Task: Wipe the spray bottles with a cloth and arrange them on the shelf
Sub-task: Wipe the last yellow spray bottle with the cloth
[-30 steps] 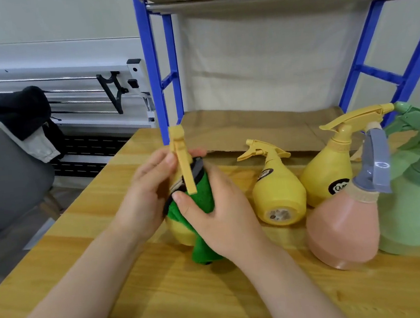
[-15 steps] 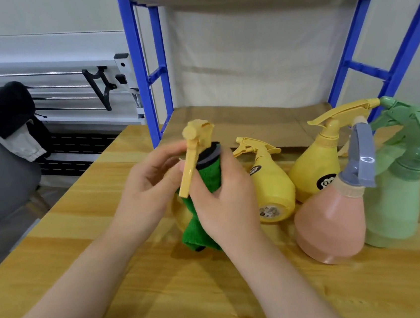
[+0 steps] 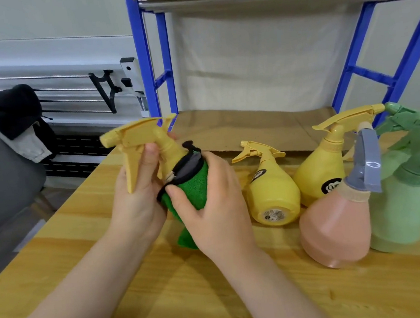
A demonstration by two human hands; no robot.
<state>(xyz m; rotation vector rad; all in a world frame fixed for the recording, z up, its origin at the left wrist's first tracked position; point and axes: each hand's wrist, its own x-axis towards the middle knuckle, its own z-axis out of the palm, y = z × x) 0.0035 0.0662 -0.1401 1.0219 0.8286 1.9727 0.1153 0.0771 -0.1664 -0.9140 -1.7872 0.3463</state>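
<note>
I am holding the yellow spray bottle [image 3: 147, 144] above the counter [image 3: 244, 297]: my left hand [image 3: 137, 195] is curling its fingers around the neck, my right hand [image 3: 208, 203] is wrapping the green cloth [image 3: 193, 186] around the body. Since half a second ago, the nozzle is turned leftward. A loose grip could be dropping it onto the lying yellow bottle [image 3: 272, 193] at right.

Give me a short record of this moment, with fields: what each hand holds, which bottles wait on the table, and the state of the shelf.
left hand: grips the held yellow bottle at its sprayer neck
right hand: presses the green cloth around that bottle's body
waiting on table: lying yellow bottle, upright yellow bottle, pink bottle, two green bottles
shelf: brown lining, no bottle on it yet
</note>
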